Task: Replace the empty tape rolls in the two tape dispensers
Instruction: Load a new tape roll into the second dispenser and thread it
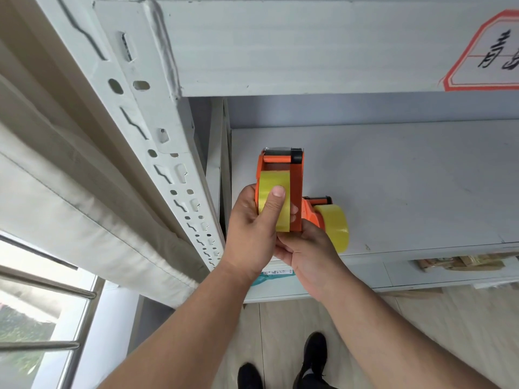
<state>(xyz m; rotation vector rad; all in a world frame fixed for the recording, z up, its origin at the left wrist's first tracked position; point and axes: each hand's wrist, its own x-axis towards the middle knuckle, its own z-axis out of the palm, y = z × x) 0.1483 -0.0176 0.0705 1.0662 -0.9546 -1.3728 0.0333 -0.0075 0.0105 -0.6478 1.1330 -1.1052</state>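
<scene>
An orange tape dispenser [296, 189] with a yellow tape roll [272, 182] in it is held above the white shelf [407, 186]. My left hand [252, 228] grips it from the left, thumb pressed on the roll's face. My right hand [309, 248] holds the dispenser's lower end from below. A second orange dispenser [313, 210] lies on the shelf just behind, carrying its own yellow roll [335, 226].
A white metal rack post [157, 136] with slots stands to the left, with a curtain [70, 178] and a window beside it. The upper shelf beam [309, 51] bears a red-bordered label [488, 54]. Packages [460, 262] lie on the lower shelf. My shoes stand on the floor below.
</scene>
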